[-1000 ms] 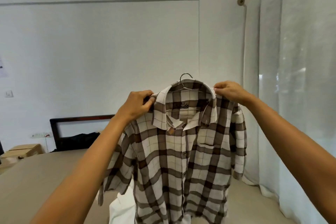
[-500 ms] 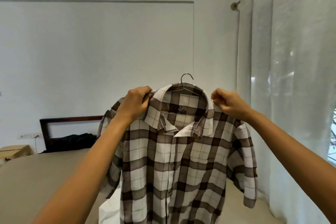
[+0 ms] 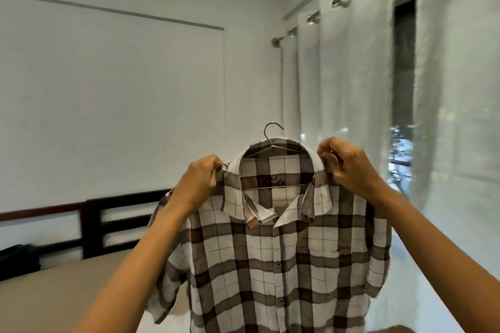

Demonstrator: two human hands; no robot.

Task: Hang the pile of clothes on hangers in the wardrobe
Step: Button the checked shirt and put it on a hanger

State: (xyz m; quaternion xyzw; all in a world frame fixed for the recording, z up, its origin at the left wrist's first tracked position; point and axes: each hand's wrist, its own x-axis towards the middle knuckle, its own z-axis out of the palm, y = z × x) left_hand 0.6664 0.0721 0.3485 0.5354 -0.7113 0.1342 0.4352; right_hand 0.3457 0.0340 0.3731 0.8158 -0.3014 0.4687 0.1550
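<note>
A brown-and-white plaid shirt [image 3: 273, 259] hangs in the air in front of me on a thin metal hanger [image 3: 272, 140], whose hook sticks up above the collar. My left hand [image 3: 198, 184] grips the shirt's left shoulder beside the collar. My right hand [image 3: 349, 167] pinches the right shoulder at the collar's edge. The shirt faces me, buttoned, with its collar folded down. No wardrobe is in view.
A bed with a beige sheet [image 3: 54, 295] and a dark wooden headboard [image 3: 92, 222] lies at lower left. White curtains [image 3: 351, 94] on a rod cover the window at right. A white wall [image 3: 113, 94] stands behind the shirt.
My view has swung to the right, so the curtains and window fill more of the frame. Both hands keep their hold on the shirt's shoulders, and the shirt stays raised.
</note>
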